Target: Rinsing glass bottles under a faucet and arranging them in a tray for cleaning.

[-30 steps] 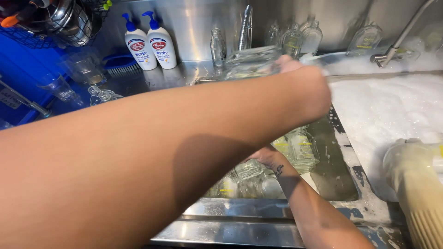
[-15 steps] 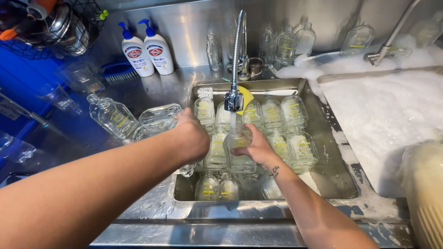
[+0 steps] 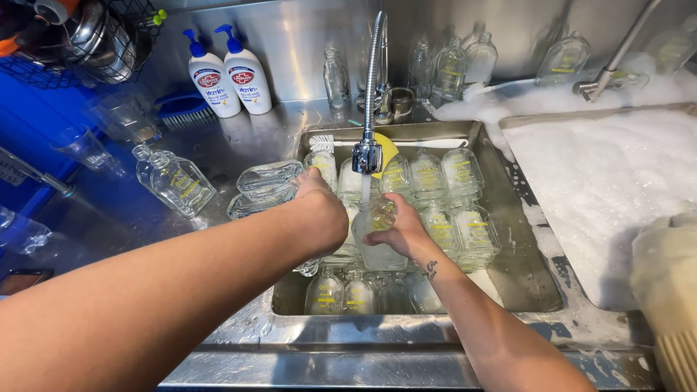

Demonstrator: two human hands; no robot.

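Note:
My right hand [image 3: 401, 231] grips a clear glass bottle [image 3: 377, 236] over the steel sink [image 3: 523, 270], right under the running faucet [image 3: 367, 156]. My left hand [image 3: 319, 210] reaches in from the left and rests at the sink's left edge, touching clear glass bottles [image 3: 265, 183] that lie on the counter beside it. What its fingers hold is hidden by the hand itself. Several more bottles with yellow print [image 3: 454, 196] lie in rows in the sink.
A second basin full of white foam [image 3: 610, 181] lies to the right, with a pale gloved hand [image 3: 668, 290] at its edge. Two soap pump bottles [image 3: 225, 72] stand at the back left. A glass bottle [image 3: 174, 181] and tumblers [image 3: 83, 149] sit on the left counter.
My left arm has dropped from high across the view down to the sink's left edge. The right hand has brought its bottle under the water stream.

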